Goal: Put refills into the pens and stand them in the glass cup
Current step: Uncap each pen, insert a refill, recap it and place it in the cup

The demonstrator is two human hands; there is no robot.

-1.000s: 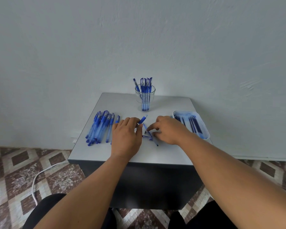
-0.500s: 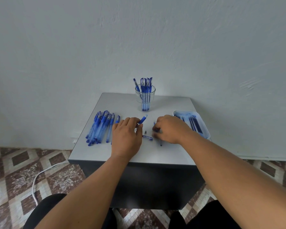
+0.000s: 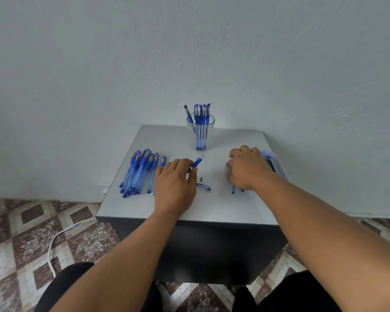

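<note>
My left hand (image 3: 175, 184) grips a blue pen barrel (image 3: 198, 161) whose open end points toward the glass cup (image 3: 200, 140). Several capped blue pens (image 3: 200, 113) stand in that cup at the back of the table (image 3: 212, 206). A small pen tip (image 3: 201, 178) and a blue cap (image 3: 204, 186) lie on the table just right of my left hand. My right hand (image 3: 248, 168) is curled at the left edge of the clear tray (image 3: 279, 167) and holds thin blue refills (image 3: 233, 189), whose ends stick out below the palm.
A heap of several blue pens (image 3: 140, 172) lies at the table's left side. Dark refills lie in the tray, mostly hidden by my right hand. A white cable (image 3: 54, 242) runs over the patterned floor on the left. A wall stands close behind the table.
My right hand has moved from the table's middle to the right, up to the tray, taking the thin refill along. The tip and cap are now uncovered. My left hand kept still.
</note>
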